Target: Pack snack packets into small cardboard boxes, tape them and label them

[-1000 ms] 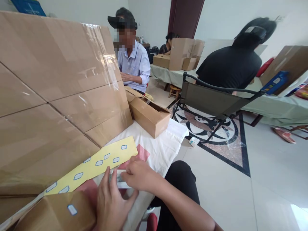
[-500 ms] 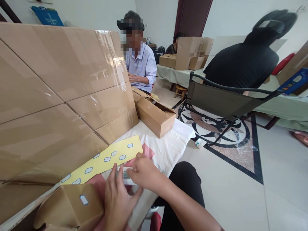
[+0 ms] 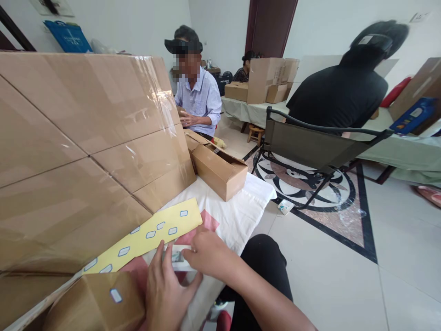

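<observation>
A small white flat box [image 3: 186, 266] with a greyish picture on its top lies on the cloth between my hands. My left hand [image 3: 168, 289] rests at its left and near sides, the fingers stretched and the thumb apart. Over the box's right end, my right hand [image 3: 208, 253] has its fingers curled down, with the fingertips at the top; anything between them is hidden. Just beyond lies a yellow sheet [image 3: 144, 246] bearing several blue-edged white labels. A similar label [image 3: 116, 295] is on the open brown carton [image 3: 99, 294] beside my left hand.
Stacked, taped cartons [image 3: 86, 138] form a wall on the left. A long open box [image 3: 220, 172] sits at the far end of the white cloth [image 3: 241, 216]. One person [image 3: 203, 99] sits beyond it; another [image 3: 337, 96] sits in a folding chair [image 3: 310, 138] at right.
The view has shifted slightly, so the room sits lower in the picture. More of the small box's top shows between my hands, which hold nearly the same pose.
</observation>
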Tool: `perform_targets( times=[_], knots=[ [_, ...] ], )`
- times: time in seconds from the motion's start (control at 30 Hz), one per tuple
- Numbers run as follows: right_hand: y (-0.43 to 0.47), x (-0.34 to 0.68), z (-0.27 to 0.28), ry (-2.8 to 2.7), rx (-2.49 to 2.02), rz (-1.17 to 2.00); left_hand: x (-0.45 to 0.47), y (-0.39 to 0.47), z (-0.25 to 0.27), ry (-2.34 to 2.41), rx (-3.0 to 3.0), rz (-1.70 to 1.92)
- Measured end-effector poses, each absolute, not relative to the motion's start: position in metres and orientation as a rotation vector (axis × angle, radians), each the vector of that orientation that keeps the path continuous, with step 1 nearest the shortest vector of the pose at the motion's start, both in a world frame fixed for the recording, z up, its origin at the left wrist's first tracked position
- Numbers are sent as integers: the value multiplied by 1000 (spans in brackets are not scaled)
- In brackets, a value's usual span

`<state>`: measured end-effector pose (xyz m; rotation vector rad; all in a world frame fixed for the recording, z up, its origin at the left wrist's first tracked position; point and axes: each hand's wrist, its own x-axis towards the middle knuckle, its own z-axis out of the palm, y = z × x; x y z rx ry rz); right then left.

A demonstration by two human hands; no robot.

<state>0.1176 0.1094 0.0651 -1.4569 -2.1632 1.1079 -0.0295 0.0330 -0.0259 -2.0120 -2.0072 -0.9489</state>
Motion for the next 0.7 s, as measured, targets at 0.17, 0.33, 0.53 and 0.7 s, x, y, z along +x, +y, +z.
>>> perform_targets(
  times=[0.17, 0.33, 0.53, 0.7],
  knots=[
    [108, 120, 67, -2146, -1508, 1155, -29, 34, -24, -1996, -2007, -949],
    [110, 123, 71, -2223, -1542, 1170, -30, 36, -29, -1959, -1997, -981],
    [112, 129, 76, -2229, -1515, 1253, -30, 36, -28, -1971, -2011, -988],
    [116, 133, 79, -2207, -1487, 1348, -28, 35, -23, -2006, -2013, -1010]
  ],
)
